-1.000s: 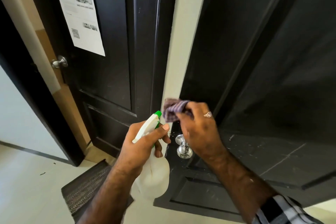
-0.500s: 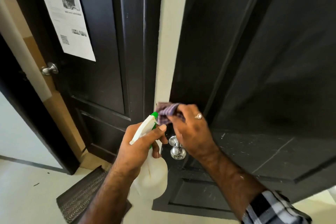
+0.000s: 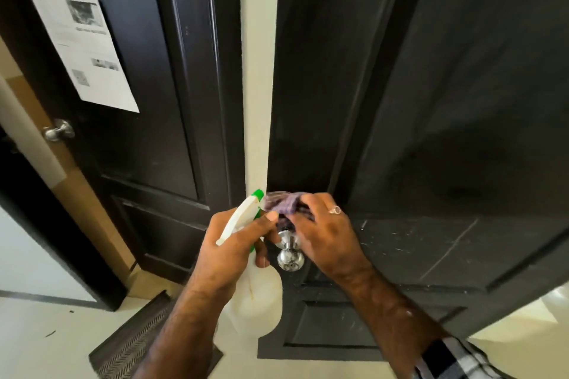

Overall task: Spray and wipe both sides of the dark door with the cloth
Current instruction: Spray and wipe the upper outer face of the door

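From the head camera, the right hand point(image 3: 326, 237) reaches forward with its wrist bent, its fingers point(image 3: 308, 203) curled round a bunched purple cloth point(image 3: 281, 203) pressed to the dark door point(image 3: 431, 132) just above the silver knob point(image 3: 290, 254). Left of it, the left hand point(image 3: 234, 249) grips the neck of a white spray bottle point(image 3: 255, 301), thumb across the sprayer, green nozzle pointing up beside the cloth.

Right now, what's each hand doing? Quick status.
Left hand: fingers curled round the spray bottle, holding it.
Right hand: fingers pinching the purple cloth just above the door knob.
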{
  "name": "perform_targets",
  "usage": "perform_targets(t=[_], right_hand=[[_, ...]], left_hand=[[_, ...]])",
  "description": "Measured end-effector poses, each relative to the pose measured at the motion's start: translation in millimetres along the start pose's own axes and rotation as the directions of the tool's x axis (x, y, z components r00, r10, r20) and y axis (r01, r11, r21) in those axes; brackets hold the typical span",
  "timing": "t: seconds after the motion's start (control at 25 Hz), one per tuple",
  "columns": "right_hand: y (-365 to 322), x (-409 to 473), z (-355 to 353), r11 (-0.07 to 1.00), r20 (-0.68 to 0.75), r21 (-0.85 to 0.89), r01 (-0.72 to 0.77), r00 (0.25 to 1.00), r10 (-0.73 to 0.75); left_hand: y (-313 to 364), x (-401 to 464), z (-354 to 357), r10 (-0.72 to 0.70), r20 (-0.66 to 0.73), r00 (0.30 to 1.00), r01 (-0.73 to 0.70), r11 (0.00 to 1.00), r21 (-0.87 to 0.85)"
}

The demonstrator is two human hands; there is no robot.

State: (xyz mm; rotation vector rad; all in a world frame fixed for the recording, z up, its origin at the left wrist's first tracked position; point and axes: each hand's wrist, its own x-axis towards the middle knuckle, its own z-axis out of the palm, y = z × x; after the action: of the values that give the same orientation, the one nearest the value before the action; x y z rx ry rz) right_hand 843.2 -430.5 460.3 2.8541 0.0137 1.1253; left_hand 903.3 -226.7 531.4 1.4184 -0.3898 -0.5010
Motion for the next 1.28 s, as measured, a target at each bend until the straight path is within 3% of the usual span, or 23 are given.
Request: perform_targets(t=[0.08, 0.2, 0.28, 0.32, 0.44, 0.52, 0.64, 0.72, 0.8, 0.84, 0.88, 0.96, 1.04, 1.16, 1.28], right_hand=[[19.5, -15.0, -14.6, 0.993, -0.124, 0.013, -0.116, 0.985, 0.117], [28.0, 6.1, -33.3, 0.929, -0.389, 0.068, -0.363, 0.848, 0.36], [12.1, 27.7, -24.9, 0.918, -0.446, 0.117, -0.379, 0.806, 0.389], [2.6, 29.0, -18.0, 0.938, -0.42, 0.091, -0.334, 0.841, 0.34], [4.0, -10.8, -1.7, 0.986, -0.165, -0.013, -0.164, 0.973, 0.16], [25.3, -37.4, -6.6, 0.967, -0.123, -0.036, -0.25, 0.962, 0.244], [49.3, -60.1, -26.6, 0.951, -0.192, -0.091, -0.297, 0.942, 0.276], [72.5, -72.9, -50.1, 0.886, -0.309, -0.058, -0.461, 0.852, 0.423], [96.3, -82.2, -73.2, 0.738, -0.422, 0.128, -0.662, 0.637, 0.645], [98.9, -85.2, -76.3, 0.704, -0.444, 0.191, -0.684, 0.579, 0.683], [92.5, -85.0, -71.5, 0.723, -0.452, 0.197, -0.662, 0.593, 0.666], [60.8, -75.9, -49.6, 0.863, -0.41, 0.093, -0.496, 0.771, 0.487], [34.1, -65.5, -23.9, 0.956, -0.27, 0.005, -0.292, 0.921, 0.282], [47.0, -61.9, -8.9, 0.982, -0.167, -0.024, -0.186, 0.969, 0.179], [85.7, -83.9, -24.2, 0.974, -0.227, -0.125, -0.19, 0.961, 0.158]], left_hand=[[-0.3, 1.5, -2.4, 0.001, 0.035, 0.999, -0.002, 1.0, 0.022], [-1.3, 1.5, -4.7, 0.002, 0.05, 0.999, -0.005, 0.998, 0.06], [0.3, -1.5, 0.5, -0.019, 0.029, 0.999, 0.018, 0.999, 0.047], [0.4, -2.9, 4.7, -0.024, 0.023, 0.999, 0.023, 0.999, 0.036], [-0.2, -6.3, 15.8, -0.052, 0.008, 0.999, 0.052, 0.998, 0.018], [-3.8, -6.6, 20.8, -0.052, 0.019, 0.998, 0.051, 0.998, 0.039], [-10.5, -4.8, 25.9, -0.066, 0.089, 0.994, 0.057, 0.993, 0.1], [-11.9, -5.3, 30.1, -0.102, 0.127, 0.987, 0.087, 0.989, 0.122], [-12.6, -7.6, 33.8, -0.124, 0.126, 0.984, 0.11, 0.988, 0.112], [-13.0, -9.5, 36.1, -0.132, 0.12, 0.984, 0.118, 0.986, 0.114], [-13.1, -11.6, 39.6, -0.137, 0.12, 0.983, 0.122, 0.985, 0.119], [-13.3, -15.2, 46.5, -0.138, 0.111, 0.984, 0.125, 0.986, 0.112], [-12.9, -17.2, 53.9, -0.134, 0.075, 0.988, 0.125, 0.985, 0.116], [-10.2, -18.8, 65.5, -0.115, 0.055, 0.992, 0.107, 0.985, 0.136], [-6.7, -18.4, 77.7, -0.105, 0.079, 0.991, 0.092, 0.985, 0.148]])
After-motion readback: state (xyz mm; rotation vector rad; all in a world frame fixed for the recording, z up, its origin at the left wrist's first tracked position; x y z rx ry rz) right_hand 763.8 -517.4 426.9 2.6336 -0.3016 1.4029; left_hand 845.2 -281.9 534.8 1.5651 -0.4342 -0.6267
